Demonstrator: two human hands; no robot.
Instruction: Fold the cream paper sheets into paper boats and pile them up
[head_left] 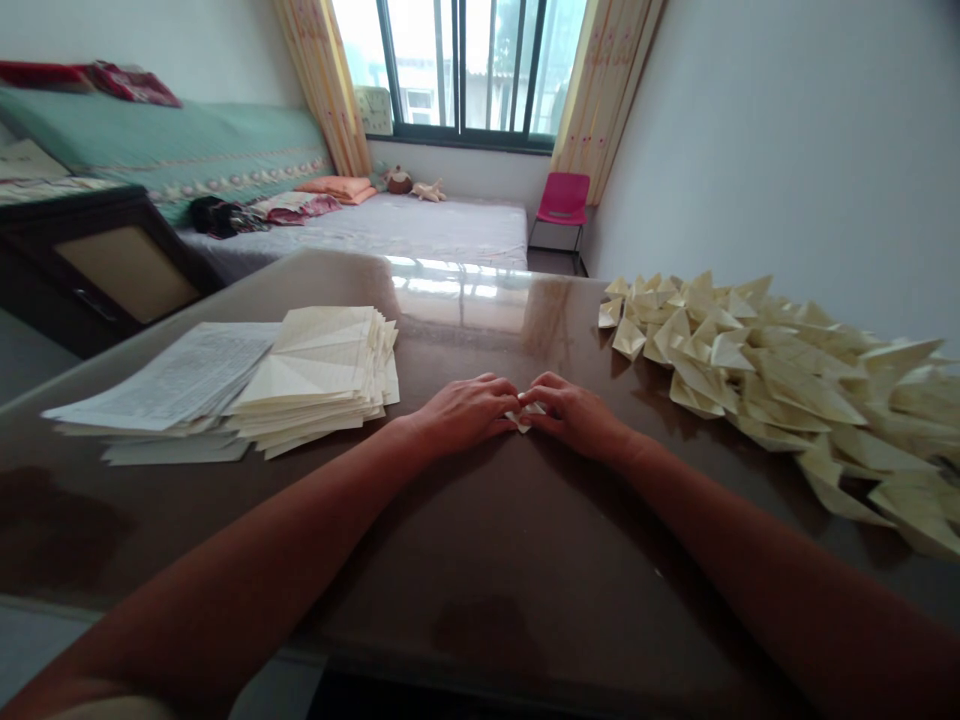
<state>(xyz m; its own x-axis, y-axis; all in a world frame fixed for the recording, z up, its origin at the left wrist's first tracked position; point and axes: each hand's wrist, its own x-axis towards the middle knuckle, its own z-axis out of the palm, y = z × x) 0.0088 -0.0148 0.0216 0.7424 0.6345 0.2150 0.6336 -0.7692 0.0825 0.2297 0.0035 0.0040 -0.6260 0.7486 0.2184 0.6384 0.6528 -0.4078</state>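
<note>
Near the middle of the brown table (465, 540), a small piece of folded cream paper (523, 418) lies between my two hands, mostly hidden by the fingers. My left hand (472, 412) has its fingers closed on the paper's left side. From the right, my right hand (574, 412) pinches the same paper. A stack of creased cream sheets (315, 370) is left of my left hand, overlapping a pile of printed sheets (176, 375). Right of my right hand spreads a large heap of folded cream paper pieces (780, 370) with pointed corners.
Beyond the table's far edge is a bed (450, 225) with orange pillows (337, 188). A dark cabinet (112, 265) stands at the left. A pink chair (564, 200) is by the right wall, near the window (461, 70).
</note>
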